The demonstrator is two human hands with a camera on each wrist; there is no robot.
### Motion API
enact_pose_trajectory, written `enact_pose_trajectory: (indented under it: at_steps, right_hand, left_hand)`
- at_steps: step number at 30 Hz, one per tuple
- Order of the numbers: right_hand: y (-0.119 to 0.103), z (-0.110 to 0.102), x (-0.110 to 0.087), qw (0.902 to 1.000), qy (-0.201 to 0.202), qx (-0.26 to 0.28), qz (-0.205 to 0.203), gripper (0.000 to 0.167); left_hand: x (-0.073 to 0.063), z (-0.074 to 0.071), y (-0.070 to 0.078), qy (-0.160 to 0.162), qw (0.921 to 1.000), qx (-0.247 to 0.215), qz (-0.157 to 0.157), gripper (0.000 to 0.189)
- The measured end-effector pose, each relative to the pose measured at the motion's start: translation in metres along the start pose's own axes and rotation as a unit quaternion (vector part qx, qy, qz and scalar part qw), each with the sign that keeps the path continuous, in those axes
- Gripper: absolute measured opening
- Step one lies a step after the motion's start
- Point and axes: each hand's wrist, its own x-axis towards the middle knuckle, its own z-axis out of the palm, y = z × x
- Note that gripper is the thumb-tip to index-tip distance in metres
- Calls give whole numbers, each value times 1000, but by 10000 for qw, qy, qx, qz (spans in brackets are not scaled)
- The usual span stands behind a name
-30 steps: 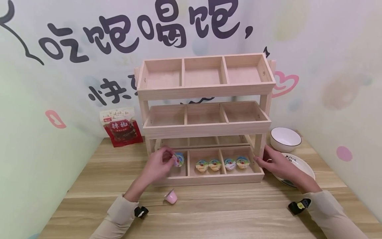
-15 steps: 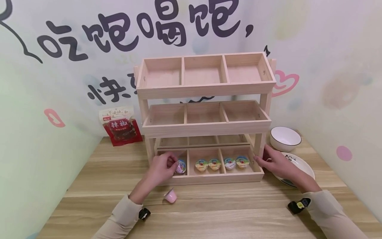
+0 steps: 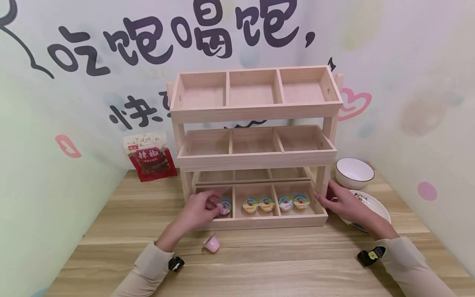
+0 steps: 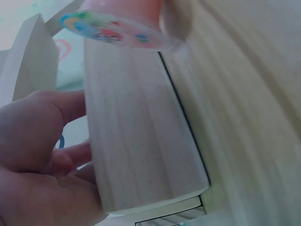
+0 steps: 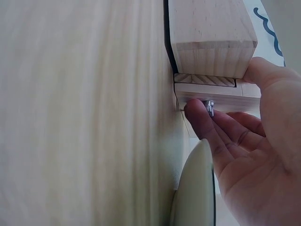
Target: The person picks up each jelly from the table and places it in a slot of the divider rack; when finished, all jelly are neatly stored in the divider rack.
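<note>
The left hand [image 3: 198, 210] reaches into the left bottom compartment of a three-tier wooden rack [image 3: 256, 162], its thumb and fingertips pinching a small jelly cup [image 3: 224, 208]. That cup's printed lid is partly covered by the fingers. In the left wrist view the fingertips disappear behind the front board of the bottom tray [image 4: 141, 127]. The right hand [image 3: 343, 201] grips the rack's lower right end, thumb at the tray's side and fingers around by the post, close to a metal bolt [image 5: 209, 108]. A pink jelly cup [image 3: 212, 243] lies tipped on the table before the rack.
Two jelly cups [image 3: 258, 204] sit in the middle bottom compartment and two more [image 3: 293, 202] in the right one. A red pouch [image 3: 151, 159] stands at back left. A white bowl [image 3: 354, 173] and a plate [image 3: 380, 208] are right of the rack, beside the right forearm.
The left hand first lowers a jelly cup toward the front of the left compartment, then shifts slightly, its fingers covering more of the lid. The right hand stays at the rack's end.
</note>
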Motion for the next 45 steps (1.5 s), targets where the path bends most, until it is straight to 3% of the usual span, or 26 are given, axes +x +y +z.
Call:
enact_pose_trajectory:
  at_steps: [5,11,21,30,45]
  right_hand:
    - [-2,1,-1,10000,-39,67,1,52]
    - [-3,1,-1,10000,-18,76,-12,50]
    - [0,1,-2,10000,-26,77,-31,53]
    - [1,2,-2,9999,-59,129,-13,52]
    - [0,1,-1,9999,-19,132,-53,52]
  left_hand:
    - [-1,-5,-3,-418,9986,-301,122,36]
    - [-1,-8,-3,-571,9968,-527,182,39]
    - [0,3,1,-52,9992,-303,-236,32]
    - [1,-9,-6,-727,9949,-694,-34,40]
    - [-3,-6,0,-332,9980,-538,-83,40]
